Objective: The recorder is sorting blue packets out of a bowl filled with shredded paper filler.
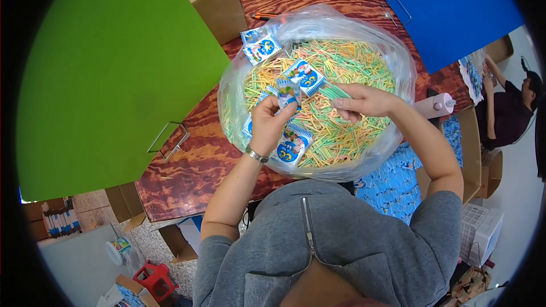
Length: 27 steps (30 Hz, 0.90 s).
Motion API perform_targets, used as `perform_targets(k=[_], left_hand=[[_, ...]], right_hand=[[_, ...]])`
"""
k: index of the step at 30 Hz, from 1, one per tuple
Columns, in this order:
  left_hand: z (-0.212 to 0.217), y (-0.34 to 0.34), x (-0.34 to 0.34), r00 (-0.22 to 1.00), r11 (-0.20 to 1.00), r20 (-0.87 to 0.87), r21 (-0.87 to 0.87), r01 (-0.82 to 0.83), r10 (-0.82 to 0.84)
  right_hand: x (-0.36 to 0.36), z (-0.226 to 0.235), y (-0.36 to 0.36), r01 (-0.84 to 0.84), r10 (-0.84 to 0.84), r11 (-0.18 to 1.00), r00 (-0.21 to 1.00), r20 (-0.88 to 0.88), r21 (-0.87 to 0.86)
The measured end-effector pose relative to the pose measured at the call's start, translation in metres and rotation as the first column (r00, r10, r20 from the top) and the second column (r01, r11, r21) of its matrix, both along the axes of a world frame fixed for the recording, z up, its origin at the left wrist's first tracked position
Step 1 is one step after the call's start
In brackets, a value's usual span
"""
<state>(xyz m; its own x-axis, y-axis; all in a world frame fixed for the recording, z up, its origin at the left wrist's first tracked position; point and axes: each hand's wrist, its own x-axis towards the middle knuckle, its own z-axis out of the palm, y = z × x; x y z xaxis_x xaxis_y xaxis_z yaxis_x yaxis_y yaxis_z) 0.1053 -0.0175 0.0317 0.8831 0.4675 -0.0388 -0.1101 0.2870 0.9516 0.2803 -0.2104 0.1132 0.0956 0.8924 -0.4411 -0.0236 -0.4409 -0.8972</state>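
Note:
A large clear plastic bag (402,59) lies open on the table before me, full of thin pastel sticks (347,136) in green, yellow and pink. My left hand (266,128) pinches a small clear-and-blue packet (288,92) above the sticks. Between the fingers of my right hand (368,102) is a bunch of green sticks (332,92), their ends pointing left toward the packets. Just beyond the hands rests a blue-and-white packet (307,77); another printed packet (291,146) sits by my left wrist. More packets (261,49) lie at the bag's far left rim.
A green panel (114,79) with a wire handle covers the left; a blue panel (449,11) stands far right. A cardboard box (216,8), an orange cutter (264,16) and a pink bottle (435,106) are around the bag. Blue packets (389,179) fill a box at right. A co-worker (509,105) sits beyond.

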Motion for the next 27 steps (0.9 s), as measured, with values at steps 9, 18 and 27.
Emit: perform_targets(k=[9, 18, 27], left_hand=[[-0.01, -0.002, -0.012, 0.955, 0.641, 0.139, 0.714, -0.281, 0.263], [0.006, -0.002, -0.015, 0.922, 0.544, 0.198, 0.758, -0.36, 0.333], [0.005, 0.002, -0.02, 0.908, 0.502, 0.247, 0.769, -0.397, 0.339]], right_hand=[[-0.025, 0.07, 0.038, -0.248, 0.185, 0.969, 0.723, 0.666, 0.0], [-0.042, 0.072, 0.055, -0.293, 0.106, 0.956, 0.332, 0.937, -0.004], [-0.042, 0.083, 0.065, -0.38, 0.322, 0.899, 0.232, 0.918, -0.219]])
